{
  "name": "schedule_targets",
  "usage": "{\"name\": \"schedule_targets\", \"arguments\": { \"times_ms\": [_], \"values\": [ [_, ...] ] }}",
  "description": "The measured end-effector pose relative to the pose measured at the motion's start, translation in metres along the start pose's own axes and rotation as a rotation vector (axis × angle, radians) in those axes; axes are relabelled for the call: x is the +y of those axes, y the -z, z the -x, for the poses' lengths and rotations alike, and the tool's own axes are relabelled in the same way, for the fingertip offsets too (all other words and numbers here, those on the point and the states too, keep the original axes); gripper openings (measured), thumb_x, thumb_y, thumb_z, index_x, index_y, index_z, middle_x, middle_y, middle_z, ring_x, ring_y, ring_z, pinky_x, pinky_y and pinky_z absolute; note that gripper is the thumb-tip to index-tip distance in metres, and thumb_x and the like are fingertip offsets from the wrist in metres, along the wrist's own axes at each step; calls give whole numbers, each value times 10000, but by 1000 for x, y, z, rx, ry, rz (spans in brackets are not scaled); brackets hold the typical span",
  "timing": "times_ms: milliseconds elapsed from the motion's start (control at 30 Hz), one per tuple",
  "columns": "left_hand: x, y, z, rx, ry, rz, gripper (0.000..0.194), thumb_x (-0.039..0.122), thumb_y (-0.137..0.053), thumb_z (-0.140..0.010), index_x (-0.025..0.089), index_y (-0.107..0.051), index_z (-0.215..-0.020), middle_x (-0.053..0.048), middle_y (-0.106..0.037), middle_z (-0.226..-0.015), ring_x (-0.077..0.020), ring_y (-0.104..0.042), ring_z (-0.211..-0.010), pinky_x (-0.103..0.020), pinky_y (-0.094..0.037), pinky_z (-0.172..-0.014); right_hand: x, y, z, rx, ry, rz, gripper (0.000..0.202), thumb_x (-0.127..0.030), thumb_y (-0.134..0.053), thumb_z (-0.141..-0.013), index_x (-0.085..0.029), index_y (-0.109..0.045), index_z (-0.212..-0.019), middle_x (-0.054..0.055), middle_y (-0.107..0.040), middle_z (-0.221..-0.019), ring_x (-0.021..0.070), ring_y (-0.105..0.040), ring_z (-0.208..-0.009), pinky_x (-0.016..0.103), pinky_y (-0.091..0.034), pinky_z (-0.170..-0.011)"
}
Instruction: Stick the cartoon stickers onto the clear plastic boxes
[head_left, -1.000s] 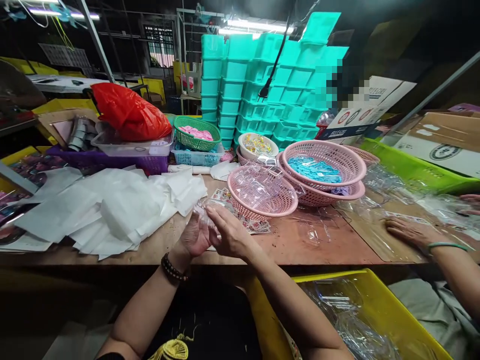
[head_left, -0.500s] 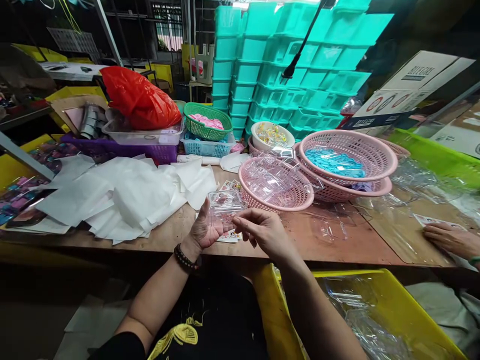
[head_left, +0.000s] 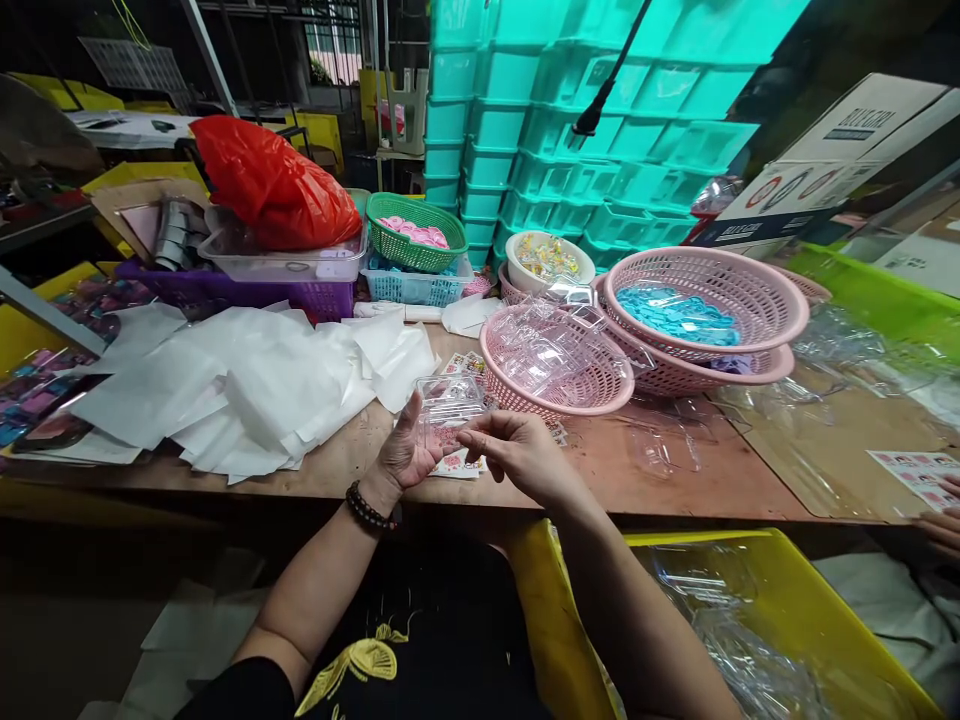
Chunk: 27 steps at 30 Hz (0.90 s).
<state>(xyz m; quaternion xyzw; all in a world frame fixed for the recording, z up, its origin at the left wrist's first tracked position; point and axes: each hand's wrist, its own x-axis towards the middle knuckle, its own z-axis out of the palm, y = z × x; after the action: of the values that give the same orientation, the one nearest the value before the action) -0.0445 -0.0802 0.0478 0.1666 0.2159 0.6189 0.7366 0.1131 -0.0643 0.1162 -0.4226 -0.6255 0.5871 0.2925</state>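
Observation:
A clear plastic blister shell rests against the palm and fingers of my left hand, whose thumb stands up along its left side. My right hand is at the shell's lower right corner, thumb and forefinger pinched together there. Whether a small piece sits between those fingertips is too fine to see. Under and behind the shell, printed sticker sheets lie on the wooden table. Just beyond my right hand stands a pink basket of clear shells.
White paper sheets are heaped at left. Stacked pink baskets hold blue pieces; a white bowl stands behind. A yellow bin of clear shells is below the table edge. At far right, a co-worker's hand touches a printed sheet.
My hands stay close together around the clear shell, with little movement. The co-worker's hand and printed sheet have shifted right. The view has moved slightly.

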Motion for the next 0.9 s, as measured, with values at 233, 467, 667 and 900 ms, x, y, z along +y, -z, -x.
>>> {"name": "schedule_targets", "arguments": {
  "times_ms": [233,467,667,900],
  "values": [
    [0,1,0,28,-4,-16,604,578,-751,-775,200,-601,-1221,-160,-598,-1402,-393,-514,-1361,-593,-478,-1061,-1,1,-1,-5,-3,29,472,-590,-833,-620,-147,-696,-714,-10,-612,-571,62,-418,-429,210,-308,-385],
    [1,1,-1,-1,-9,-40,705,605,-764,-749,190,-575,-1287,-174,-604,-1394,-392,-528,-1348,-590,-480,-1061,-1,1,-3,-21,-30,44,464,-588,-821,-634,-147,-711,-730,-6,-618,-572,61,-397,-431,212,-282,-390],
    [1,4,-1,9,-12,-55,693,608,-759,-753,196,-574,-1279,-170,-583,-1419,-384,-534,-1342,-582,-487,-1053,1,2,-4,-21,-4,52,472,-611,-798,-654,-153,-711,-727,-6,-615,-562,70,-404,-443,216,-288,-403],
    [-1,-4,0,32,-83,-61,675,559,-788,-743,228,-571,-1289,-130,-613,-1392,-380,-517,-1362,-531,-517,-1038,12,-3,-6,92,108,265,476,-650,-746,-709,-176,-706,-723,26,-661,-630,126,-520,-543,253,-370,-500]
  ]
}}
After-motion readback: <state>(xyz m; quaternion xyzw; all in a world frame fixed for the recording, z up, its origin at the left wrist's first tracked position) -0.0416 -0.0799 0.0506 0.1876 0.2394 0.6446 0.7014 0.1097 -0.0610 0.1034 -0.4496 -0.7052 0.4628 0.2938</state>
